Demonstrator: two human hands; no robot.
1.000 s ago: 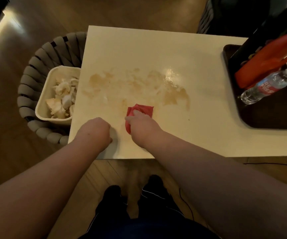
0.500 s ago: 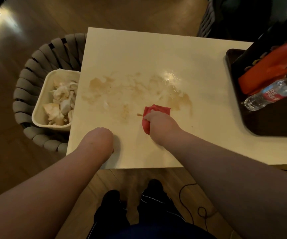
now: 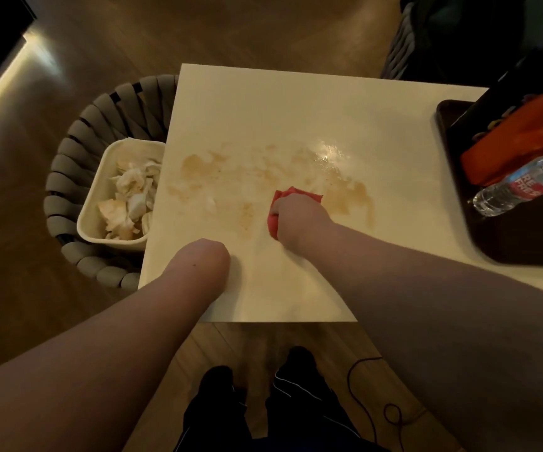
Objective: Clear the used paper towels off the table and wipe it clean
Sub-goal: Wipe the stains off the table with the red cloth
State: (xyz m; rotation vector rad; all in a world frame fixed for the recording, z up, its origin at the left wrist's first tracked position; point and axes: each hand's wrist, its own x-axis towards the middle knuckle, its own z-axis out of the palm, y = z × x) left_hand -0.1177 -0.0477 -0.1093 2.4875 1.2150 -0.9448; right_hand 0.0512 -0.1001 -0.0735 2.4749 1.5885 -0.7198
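Right hand: the right hand lies knuckles up on the cream square desk, its fingers curled round a red cloth and pressing it to the surface.
Red cloth: bunched under the right fingers; its edges show beyond the fingertips and on their left.
Left hand: the left hand rests on the desk near its front edge, left of the right fingers and nearer the person. Its fingers are hidden under the back of the hand, so their state cannot be told.
Brown stains: one dark patch lies just right of the right fingers; paler smears run leftward beyond both hands, with a wet shine further off.
Used paper towels: crumpled white and brown-soaked, piled in a cream rectangular bin left of the left fingers, off the desk, standing on a grey woven round seat.
Dark brown tray: well right of the right fingers, on the desk's right end.
Clear plastic water bottle: lying on the tray; its red label reads "RE" over "FRES", the rest cut off.
Orange object: beyond the bottle, kind unclear.
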